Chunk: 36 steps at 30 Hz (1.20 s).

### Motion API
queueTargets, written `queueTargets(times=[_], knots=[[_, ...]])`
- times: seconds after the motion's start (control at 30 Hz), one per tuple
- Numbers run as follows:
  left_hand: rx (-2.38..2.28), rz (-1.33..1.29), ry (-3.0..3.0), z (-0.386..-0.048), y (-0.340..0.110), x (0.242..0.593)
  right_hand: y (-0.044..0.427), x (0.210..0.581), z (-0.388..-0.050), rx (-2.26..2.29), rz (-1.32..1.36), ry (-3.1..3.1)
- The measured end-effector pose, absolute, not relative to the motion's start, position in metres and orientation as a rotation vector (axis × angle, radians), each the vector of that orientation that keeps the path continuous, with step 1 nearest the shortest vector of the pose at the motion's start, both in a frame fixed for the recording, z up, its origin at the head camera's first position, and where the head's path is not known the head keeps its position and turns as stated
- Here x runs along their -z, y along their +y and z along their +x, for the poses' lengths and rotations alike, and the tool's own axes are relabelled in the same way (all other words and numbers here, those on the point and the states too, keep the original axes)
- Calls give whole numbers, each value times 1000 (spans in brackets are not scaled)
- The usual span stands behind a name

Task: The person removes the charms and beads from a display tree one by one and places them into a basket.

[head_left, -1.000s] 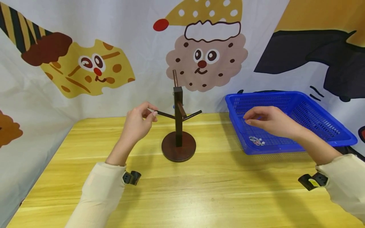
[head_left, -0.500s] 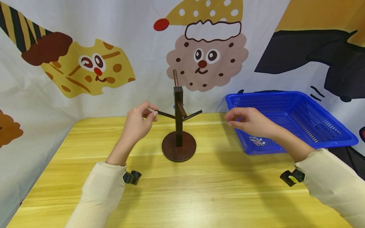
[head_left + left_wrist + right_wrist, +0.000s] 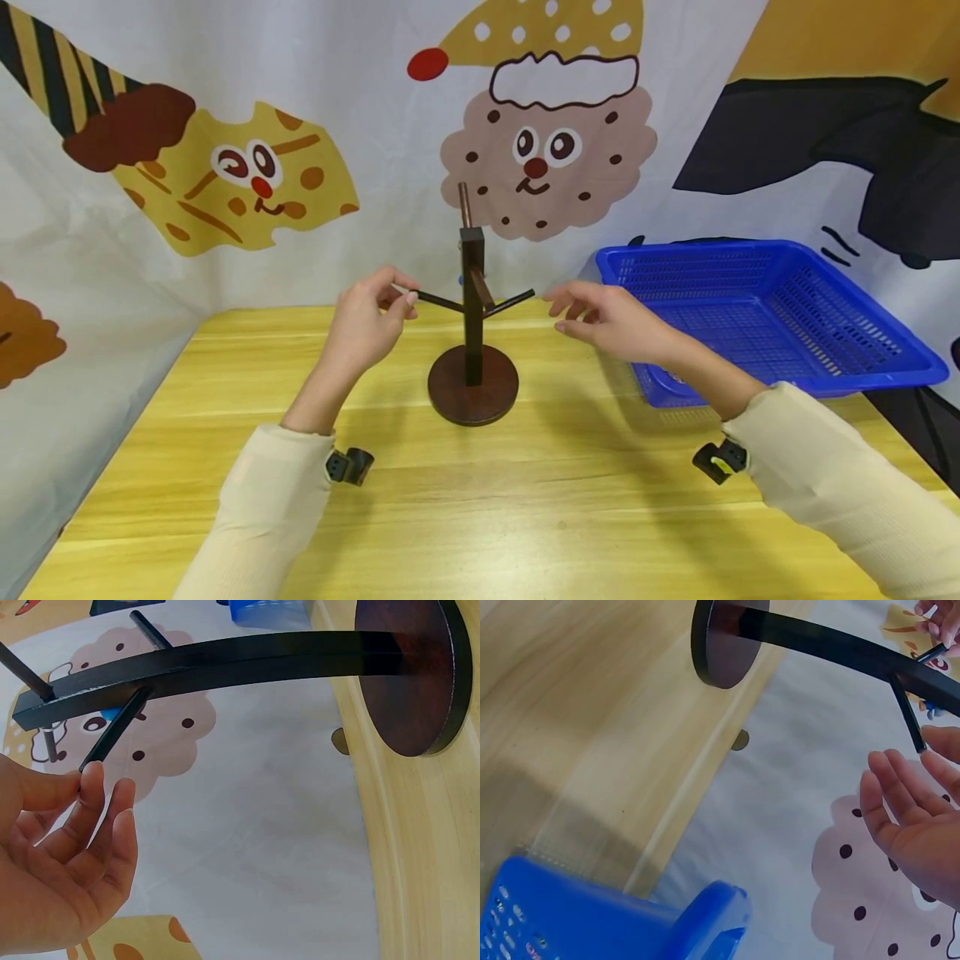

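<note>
A dark brown wooden mug tree (image 3: 472, 325) stands upright on its round base (image 3: 472, 400), with several pegs sticking out from its post. My left hand (image 3: 371, 321) pinches the tip of the left peg (image 3: 438, 300) between thumb and index finger; the left wrist view shows the other fingers loosely bent beside that peg (image 3: 116, 727). My right hand (image 3: 607, 321) hovers at the end of the right peg (image 3: 513, 302), fingers relaxed. In the right wrist view its thumb and index finger are very near this peg's tip (image 3: 907, 712); whether they touch is unclear.
A blue plastic basket (image 3: 832, 385) stands at the table's right side, partly behind my right forearm. The wood-grain table (image 3: 480, 508) ends at the back against a white cloth with cartoon prints (image 3: 547, 167). Each sleeve has a small black device (image 3: 350, 465) at the wrist.
My right hand has moved left, from over the basket to the tip of the right peg, its fingers parting slightly. My left hand and the mug tree have stayed in place.
</note>
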<state>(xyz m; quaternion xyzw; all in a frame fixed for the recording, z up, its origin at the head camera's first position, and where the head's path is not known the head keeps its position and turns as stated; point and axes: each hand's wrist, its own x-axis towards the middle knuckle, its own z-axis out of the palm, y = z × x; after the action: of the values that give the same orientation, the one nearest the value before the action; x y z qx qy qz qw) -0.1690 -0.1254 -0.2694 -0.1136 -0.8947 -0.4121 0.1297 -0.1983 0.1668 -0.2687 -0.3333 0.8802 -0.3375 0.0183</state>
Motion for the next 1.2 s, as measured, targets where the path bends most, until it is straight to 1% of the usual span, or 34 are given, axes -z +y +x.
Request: queueTargets(times=[0.3,0.57,1.2], knots=[[1195,-328,-2596,-169,-125,270,155,264,-203,1034,-1040,2740],[1200,-340,-2580,-170,-126,271,151,268,-210,1031,-997,2745],[1235,-325,-2554,-170,-126,273,145,269,-209,1093,-987,2715]])
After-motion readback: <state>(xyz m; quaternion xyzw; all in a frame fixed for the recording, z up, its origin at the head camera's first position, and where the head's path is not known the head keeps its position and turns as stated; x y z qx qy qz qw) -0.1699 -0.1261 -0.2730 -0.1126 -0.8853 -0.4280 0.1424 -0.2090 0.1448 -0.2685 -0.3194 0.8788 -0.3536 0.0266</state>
